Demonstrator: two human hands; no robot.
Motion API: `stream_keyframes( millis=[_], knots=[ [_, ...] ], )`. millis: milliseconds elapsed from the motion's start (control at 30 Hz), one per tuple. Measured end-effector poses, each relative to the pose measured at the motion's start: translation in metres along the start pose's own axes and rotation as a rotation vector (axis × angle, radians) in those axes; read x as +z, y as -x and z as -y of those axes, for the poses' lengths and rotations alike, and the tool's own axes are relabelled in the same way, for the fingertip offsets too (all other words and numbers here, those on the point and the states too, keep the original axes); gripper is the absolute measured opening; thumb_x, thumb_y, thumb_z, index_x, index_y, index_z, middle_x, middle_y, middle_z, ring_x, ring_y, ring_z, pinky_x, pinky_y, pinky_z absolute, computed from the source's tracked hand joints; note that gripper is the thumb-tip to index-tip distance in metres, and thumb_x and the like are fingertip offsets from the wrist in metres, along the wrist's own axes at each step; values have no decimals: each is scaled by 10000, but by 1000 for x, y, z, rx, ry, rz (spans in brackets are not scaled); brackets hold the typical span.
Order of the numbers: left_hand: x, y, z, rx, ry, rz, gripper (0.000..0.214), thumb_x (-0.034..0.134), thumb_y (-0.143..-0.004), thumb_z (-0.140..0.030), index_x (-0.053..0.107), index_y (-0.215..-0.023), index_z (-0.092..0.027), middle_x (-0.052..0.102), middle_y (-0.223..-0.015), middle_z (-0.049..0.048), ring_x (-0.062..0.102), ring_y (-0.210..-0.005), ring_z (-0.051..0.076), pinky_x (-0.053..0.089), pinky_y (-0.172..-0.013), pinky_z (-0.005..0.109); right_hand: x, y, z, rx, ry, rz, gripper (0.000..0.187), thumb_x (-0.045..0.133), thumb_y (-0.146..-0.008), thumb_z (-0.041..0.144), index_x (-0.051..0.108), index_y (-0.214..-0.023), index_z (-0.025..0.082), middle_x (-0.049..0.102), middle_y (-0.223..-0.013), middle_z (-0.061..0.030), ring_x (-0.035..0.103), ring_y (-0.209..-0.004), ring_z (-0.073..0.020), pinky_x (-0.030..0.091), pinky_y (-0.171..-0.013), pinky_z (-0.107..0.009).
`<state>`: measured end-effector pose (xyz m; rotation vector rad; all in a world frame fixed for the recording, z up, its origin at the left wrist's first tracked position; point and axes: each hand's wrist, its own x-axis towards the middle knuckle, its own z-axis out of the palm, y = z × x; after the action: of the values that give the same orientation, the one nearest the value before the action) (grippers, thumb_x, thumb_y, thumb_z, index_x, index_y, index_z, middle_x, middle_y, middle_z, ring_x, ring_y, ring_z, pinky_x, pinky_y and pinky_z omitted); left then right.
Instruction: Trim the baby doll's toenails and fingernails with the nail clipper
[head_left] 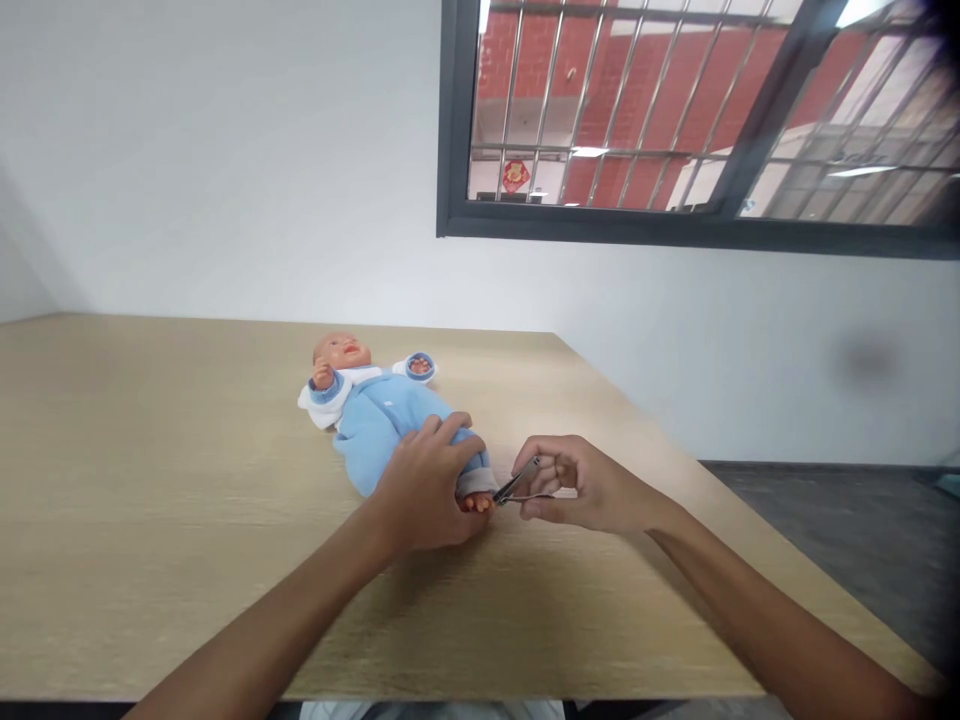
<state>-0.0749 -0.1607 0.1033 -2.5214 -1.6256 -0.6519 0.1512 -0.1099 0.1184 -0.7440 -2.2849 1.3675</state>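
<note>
A baby doll (390, 405) in a light blue and white outfit lies on its back, head toward the wall and feet toward me. Wrapped around its lower leg, with the thumb beneath the foot, is my left hand (427, 485). The doll's bare toes (478, 502) stick out past the white cuff. To the right, my right hand (570, 482) grips a metal nail clipper (520, 482) between thumb and fingers, its lever raised. The clipper's jaws are at the toes; whether they touch I cannot tell. The doll's other foot is hidden.
The doll lies on a light wooden table (187, 480), whose right edge slants down toward the dark floor (832, 530). Behind stands a white wall (225, 160) with a barred, dark-framed window (585, 225) at the upper right.
</note>
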Motion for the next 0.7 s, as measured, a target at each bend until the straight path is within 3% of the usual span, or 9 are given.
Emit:
stream_keyframes(
  millis=[200, 567, 700],
  knots=[
    [2, 1, 1, 1, 6, -9, 404, 594, -691, -361, 589, -1083, -259, 471, -1336, 49, 491, -1067, 288, 474, -823, 447, -4, -1, 2, 23, 83, 45, 319, 748, -823, 355, 611, -1032, 157, 724, -956, -84, 689, -847, -198, 520, -740, -297],
    [2, 2, 1, 6, 9, -4, 392, 589, -694, -348, 594, -1073, -249, 480, -1318, 58, 494, -1034, 284, 477, -819, 441, -3, 1, 0, -139, 178, 60, 204, 655, -901, 310, 639, -1029, 151, 715, -864, -50, 663, -703, -140, 528, -649, -252],
    [2, 2, 1, 3, 14, -1, 404, 591, -681, -334, 590, -1076, -246, 471, -1330, 58, 486, -1056, 288, 478, -822, 444, -1, 2, 2, -175, 256, 15, 236, 693, -862, 290, 635, -1056, 169, 719, -879, -34, 658, -737, -140, 533, -696, -256]
  ],
)
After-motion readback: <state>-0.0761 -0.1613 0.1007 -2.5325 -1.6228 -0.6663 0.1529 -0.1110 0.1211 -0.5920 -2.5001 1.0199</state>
